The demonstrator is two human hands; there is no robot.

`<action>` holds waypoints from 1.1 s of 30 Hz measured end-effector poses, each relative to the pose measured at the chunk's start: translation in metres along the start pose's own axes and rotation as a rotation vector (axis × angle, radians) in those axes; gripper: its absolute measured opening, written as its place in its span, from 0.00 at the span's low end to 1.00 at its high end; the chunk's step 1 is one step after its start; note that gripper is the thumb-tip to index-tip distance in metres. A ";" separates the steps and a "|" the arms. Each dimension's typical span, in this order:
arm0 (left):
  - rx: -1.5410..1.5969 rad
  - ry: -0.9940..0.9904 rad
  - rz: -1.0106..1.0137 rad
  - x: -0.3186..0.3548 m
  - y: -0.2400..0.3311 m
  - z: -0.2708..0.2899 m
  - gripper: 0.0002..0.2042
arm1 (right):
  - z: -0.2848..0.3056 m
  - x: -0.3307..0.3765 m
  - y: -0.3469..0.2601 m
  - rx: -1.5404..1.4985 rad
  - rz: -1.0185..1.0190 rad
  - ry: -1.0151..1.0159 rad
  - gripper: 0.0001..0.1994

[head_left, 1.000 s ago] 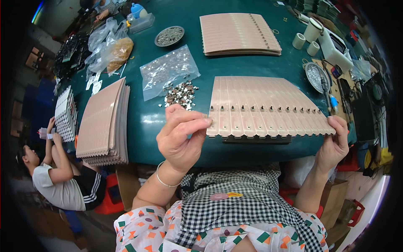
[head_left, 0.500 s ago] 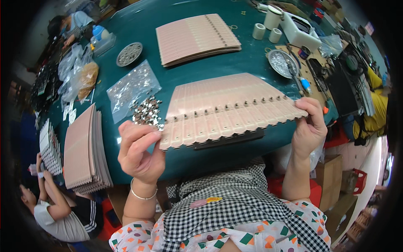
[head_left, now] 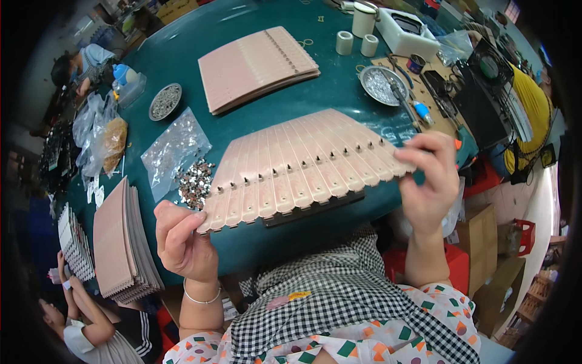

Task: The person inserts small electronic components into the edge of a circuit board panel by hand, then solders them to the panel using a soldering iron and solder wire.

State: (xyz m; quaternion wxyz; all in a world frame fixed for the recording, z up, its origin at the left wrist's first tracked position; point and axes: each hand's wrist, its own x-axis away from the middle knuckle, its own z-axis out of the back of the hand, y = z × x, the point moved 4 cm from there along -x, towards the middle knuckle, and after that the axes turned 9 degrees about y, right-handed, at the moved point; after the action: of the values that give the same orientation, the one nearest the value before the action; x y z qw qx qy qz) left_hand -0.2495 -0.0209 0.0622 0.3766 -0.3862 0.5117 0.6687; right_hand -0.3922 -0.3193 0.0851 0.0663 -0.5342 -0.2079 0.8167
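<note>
Your left hand (head_left: pixel 182 239) pinches the near-left corner of the fanned row of pink cards (head_left: pixel 303 167), and your right hand (head_left: pixel 427 182) pinches its right end, holding it lifted over the near edge of the green table (head_left: pixel 254 127). Keep both grips level so the overlap stays even. Left of the row lies a clear bag (head_left: pixel 176 148) beside loose metal studs (head_left: pixel 195 182); beyond it, a second pink stack (head_left: pixel 257 67)

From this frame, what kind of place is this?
Likely a small assembly workshop: both hands hold a fanned row of pink cards, stacks of pink cards lie on the green table, beside a dish of metal studs.
</note>
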 end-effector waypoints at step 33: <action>1.336 -0.920 1.961 0.097 0.086 -0.113 0.21 | 0.013 0.036 -0.012 -0.005 -0.456 0.209 0.19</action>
State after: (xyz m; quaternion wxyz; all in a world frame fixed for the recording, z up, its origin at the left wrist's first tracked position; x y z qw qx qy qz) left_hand -0.3529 -0.1369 -0.0115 -0.0112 0.6836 0.6401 0.3506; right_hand -0.4203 -0.3000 0.0638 0.2688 -0.5551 -0.3172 0.7204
